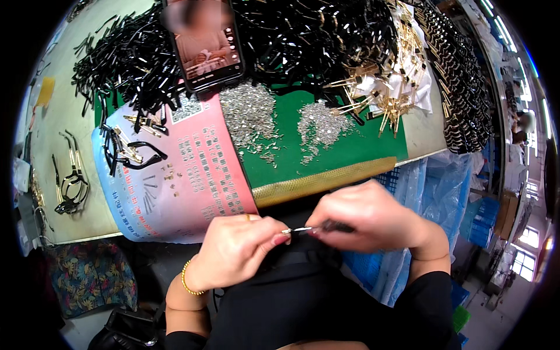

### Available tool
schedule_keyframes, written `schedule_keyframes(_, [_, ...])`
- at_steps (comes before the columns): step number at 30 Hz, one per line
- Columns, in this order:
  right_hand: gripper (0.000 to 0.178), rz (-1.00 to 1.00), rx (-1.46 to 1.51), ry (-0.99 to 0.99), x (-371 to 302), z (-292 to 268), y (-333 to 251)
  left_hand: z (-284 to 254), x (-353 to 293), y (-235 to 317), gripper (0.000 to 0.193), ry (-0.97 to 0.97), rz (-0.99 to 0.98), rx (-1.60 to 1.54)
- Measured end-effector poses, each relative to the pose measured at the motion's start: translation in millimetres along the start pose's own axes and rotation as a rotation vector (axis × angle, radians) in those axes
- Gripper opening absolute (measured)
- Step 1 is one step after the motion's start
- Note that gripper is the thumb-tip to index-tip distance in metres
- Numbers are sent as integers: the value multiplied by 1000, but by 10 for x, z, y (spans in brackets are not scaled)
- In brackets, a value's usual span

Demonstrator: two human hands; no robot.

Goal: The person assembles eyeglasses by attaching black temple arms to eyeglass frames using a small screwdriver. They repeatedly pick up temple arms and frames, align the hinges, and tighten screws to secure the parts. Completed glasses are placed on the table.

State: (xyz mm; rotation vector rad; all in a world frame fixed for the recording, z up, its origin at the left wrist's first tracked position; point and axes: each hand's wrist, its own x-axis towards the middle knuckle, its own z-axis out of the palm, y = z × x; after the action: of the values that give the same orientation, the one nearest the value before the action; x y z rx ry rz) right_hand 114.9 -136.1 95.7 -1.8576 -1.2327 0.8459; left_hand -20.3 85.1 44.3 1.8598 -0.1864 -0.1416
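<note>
Head — left hand point(236, 246) pinching gold part point(286, 231), right hand point(368, 217) gripping, seemingly, screwdriver point(303, 229)

Dark-handled tool point(338, 226), blurred, near level; slim silvery shaft point(301, 229) toward small metallic piece point(286, 231).

We see strip lights point(504, 32) glaring right of the bench point(65, 119), glints across black eyeglass temples point(137, 64) on it, fisheye-bent edges, and a slightly blurred right hand point(364, 217).
</note>
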Motion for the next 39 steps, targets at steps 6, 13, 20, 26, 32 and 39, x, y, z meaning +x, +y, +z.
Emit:
schedule_keyframes(6, [29,141,-80,-7,-81,-70,0,112,1,-4,10,-50,23,242])
schedule_keyframes(13, [38,311,-618,125,-140,-121,219,183,62,-7,14,252,-210,-215])
schedule_keyframes(20, [47,234,-649,143,-89,-110,286,303,280,98,15,220,-316,-199])
schedule_keyframes(26, [47,242,-660,143,-93,-107,297,298,471,114,17,269,-319,-295])
schedule_keyframes(32, [49,234,-667,138,-76,-111,307,262,416,101,17,204,-331,-364])
schedule_keyframes(39, [50,321,-685,61,-23,-111,261,219,316,32,19,324,-309,-168])
